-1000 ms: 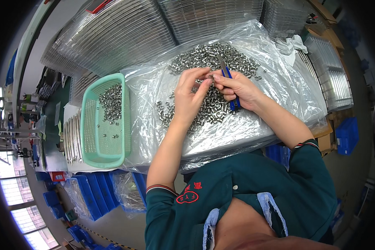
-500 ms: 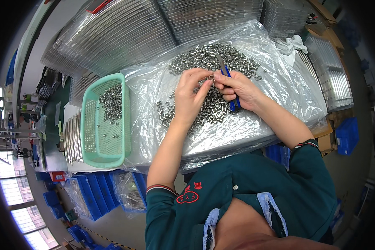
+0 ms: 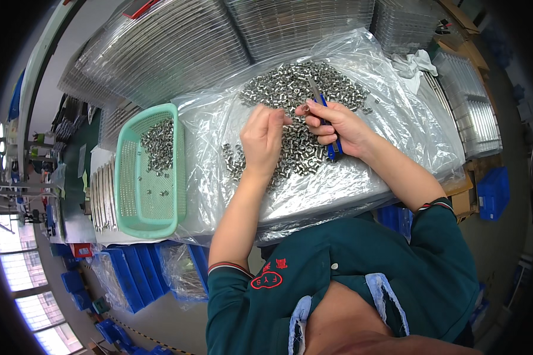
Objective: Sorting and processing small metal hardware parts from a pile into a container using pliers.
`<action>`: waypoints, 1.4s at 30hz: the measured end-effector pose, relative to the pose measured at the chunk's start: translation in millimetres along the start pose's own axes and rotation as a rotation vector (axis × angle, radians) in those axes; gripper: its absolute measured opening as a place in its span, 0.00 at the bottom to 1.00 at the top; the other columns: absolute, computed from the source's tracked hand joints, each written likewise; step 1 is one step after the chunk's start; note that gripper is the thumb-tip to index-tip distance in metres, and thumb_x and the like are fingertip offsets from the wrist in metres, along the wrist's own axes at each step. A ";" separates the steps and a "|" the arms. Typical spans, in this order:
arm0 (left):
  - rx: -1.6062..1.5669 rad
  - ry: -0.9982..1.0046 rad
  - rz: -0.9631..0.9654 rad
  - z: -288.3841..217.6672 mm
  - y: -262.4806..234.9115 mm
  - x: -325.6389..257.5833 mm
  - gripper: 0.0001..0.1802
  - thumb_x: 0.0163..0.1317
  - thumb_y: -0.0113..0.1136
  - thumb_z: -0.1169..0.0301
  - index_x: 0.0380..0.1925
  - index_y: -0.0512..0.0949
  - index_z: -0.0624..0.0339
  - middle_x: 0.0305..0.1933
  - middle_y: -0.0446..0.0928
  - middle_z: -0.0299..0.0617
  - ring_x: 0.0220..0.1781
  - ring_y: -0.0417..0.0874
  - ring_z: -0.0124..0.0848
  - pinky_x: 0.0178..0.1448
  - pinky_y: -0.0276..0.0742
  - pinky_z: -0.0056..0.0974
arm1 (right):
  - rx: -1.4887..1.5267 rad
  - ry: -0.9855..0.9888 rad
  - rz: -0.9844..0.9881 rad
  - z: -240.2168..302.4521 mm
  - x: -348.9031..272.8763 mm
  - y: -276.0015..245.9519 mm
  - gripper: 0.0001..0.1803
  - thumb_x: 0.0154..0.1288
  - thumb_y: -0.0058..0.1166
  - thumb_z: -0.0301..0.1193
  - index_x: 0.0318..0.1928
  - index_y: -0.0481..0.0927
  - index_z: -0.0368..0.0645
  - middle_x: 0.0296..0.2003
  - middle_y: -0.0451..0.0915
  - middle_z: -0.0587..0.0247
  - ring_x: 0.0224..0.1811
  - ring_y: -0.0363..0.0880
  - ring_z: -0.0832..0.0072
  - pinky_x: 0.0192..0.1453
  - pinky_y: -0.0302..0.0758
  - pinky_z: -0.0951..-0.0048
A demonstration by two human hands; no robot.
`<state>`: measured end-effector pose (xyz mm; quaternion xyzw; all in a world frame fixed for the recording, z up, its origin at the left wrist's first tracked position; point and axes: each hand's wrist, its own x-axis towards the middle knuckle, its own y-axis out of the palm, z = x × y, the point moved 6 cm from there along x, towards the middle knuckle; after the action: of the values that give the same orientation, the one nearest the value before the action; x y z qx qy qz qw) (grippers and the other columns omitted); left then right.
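Observation:
My right hand (image 3: 344, 129) is closed around a slim blue-handled tool (image 3: 333, 149), whose narrow grey end points away from me. Between that hand's thumb and forefinger is a small metal ring-shaped part (image 3: 305, 108). To its left, my left hand (image 3: 263, 137) is curled with thumb and fingers together, a short gap from the metal part. Whatever it pinches, if anything, is hidden. Under and beyond both hands lies a large heap of small shiny metal parts (image 3: 331, 83) on clear plastic sheeting (image 3: 408, 139).
A mint-green basket (image 3: 180, 177) at the left holds more small metal parts. Tall stacks of clear plastic trays (image 3: 166, 53) line the far side, with further trays (image 3: 468, 106) at the right beside a white cloth (image 3: 414, 64). Blue bins (image 3: 133, 275) stand below the table edge.
My left hand has drawn back from the metal part, and its fingers have curled in. My right hand stays nearly in place, still gripping the part and the tool.

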<state>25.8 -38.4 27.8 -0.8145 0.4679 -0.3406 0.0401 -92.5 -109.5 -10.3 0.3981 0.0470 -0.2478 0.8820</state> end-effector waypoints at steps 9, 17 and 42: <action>-0.028 0.124 0.012 -13.9 12.9 5.1 0.09 0.50 0.62 0.74 0.33 0.77 0.60 0.34 0.73 0.41 0.36 0.76 0.32 0.34 0.71 0.32 | 0.040 0.003 0.012 -1.5 1.1 -1.0 0.11 0.64 0.49 0.37 0.34 0.72 0.43 0.22 0.67 0.77 0.15 0.56 0.95 0.13 0.53 0.93; 0.004 0.114 0.030 -13.4 14.0 4.2 0.10 0.50 0.61 0.77 0.35 0.77 0.60 0.37 0.73 0.41 0.37 0.75 0.30 0.35 0.73 0.30 | 0.061 -0.002 -0.001 -2.5 1.2 -3.4 0.11 0.61 0.52 0.37 0.31 0.70 0.44 0.22 0.67 0.76 0.15 0.57 0.95 0.13 0.54 0.93; 0.074 0.179 0.024 -15.7 16.1 4.1 0.12 0.48 0.62 0.76 0.34 0.75 0.59 0.37 0.73 0.41 0.38 0.76 0.34 0.35 0.72 0.33 | -0.150 -0.054 -0.046 0.2 -0.3 -1.0 0.11 0.63 0.49 0.38 0.35 0.72 0.44 0.21 0.66 0.79 0.15 0.55 0.95 0.14 0.51 0.92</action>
<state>6.0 -46.7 35.7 -0.7732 0.4663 -0.4286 0.0321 -93.2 -110.1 -10.7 0.3227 0.0507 -0.2746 0.9044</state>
